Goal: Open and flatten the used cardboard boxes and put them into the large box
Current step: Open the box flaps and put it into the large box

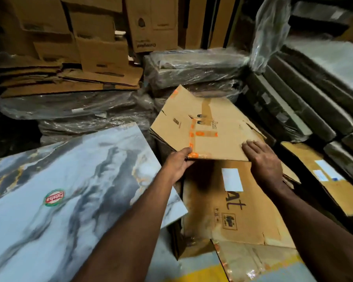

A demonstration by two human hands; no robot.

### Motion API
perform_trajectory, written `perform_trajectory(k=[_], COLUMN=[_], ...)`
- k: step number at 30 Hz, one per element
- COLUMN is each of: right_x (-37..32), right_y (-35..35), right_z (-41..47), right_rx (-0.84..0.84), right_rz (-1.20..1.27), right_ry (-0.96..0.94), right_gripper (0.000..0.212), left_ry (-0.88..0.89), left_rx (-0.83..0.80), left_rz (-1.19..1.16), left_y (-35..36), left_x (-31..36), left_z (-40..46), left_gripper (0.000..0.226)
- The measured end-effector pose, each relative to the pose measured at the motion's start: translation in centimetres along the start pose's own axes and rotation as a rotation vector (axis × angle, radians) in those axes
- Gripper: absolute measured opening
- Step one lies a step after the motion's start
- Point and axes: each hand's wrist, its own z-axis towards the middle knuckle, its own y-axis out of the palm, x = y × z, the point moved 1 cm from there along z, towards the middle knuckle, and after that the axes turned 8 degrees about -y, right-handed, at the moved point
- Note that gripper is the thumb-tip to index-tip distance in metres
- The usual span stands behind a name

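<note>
A flattened brown cardboard box (208, 127) with orange tape lies tilted over the open top of the large box (194, 202). My left hand (177, 163) pinches its near edge at the orange tape, thumb on top. My right hand (263, 159) presses flat on its near right corner with straight fingers. Below it, inside the large box, lies another flattened sheet (243, 216) with a white label and dark lettering.
A marbled blue-grey slab (59, 190) with a red-green sticker leans at the left, touching the large box. Plastic-wrapped bundles (192, 66) and dark wrapped packs (306, 102) stand behind and to the right. Used cardboard boxes (90, 47) pile up at the back left.
</note>
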Motion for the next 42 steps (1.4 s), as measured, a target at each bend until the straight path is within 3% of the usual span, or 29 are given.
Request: perform_trajectory(k=[5,10,16,21,26,29,32,35,38,42], right_x=[5.1,7.9,7.6,3.7,1.8,1.3,1.1,1.2,1.6,1.5], right_y=[4.4,8.7,14.1,16.4,18.1,19.8,21.5,22.0,21.8,20.7], right_z=[-2.5,-5.0,-8.0,-6.9,-8.3,-10.4,-12.6,-12.9,-12.3,-11.1], right_rx=[-0.129,-0.504,-0.843,-0.808,-0.855,-0.931,-1.012,-1.015,-0.988,-0.904], right_rz=[-0.031,0.04,0.081,0.098,0.081,0.136,0.21,0.259,0.282,0.293], right_ry=[0.063,0.057,0.087,-0.028,-0.079,-0.095,-0.052,-0.013,0.002,0.012], right_gripper=[0.057,0.068,0.087,0.094,0.089,0.085,0.076,0.073,0.068,0.07], left_ry=[-0.13,-0.429,-0.585,-0.7,-0.739,-0.837,-0.925,-0.871,-0.777,-0.685], left_rx=[0.092,0.245,0.312,0.261,0.382,0.412,0.321,0.293,0.307,0.241], left_rz=[0.076,0.134,0.07,-0.047,-0.069,0.005,0.188,0.38,0.474,0.531], left_y=[1.1,0.5,-0.7,-0.1,-1.6,-2.5,-2.6,-1.8,-1.6,-0.8], left_x=[-4.8,-11.0,-16.1,-19.6,-22.0,-22.9,-23.1,-22.3,-21.4,-20.1], left_z=[5.3,8.2,8.4,8.5,8.9,8.9,8.7,9.5,10.5,10.1], left_gripper=[0.03,0.016,0.009,0.006,0.009,0.025,0.034,0.025,0.038,0.036])
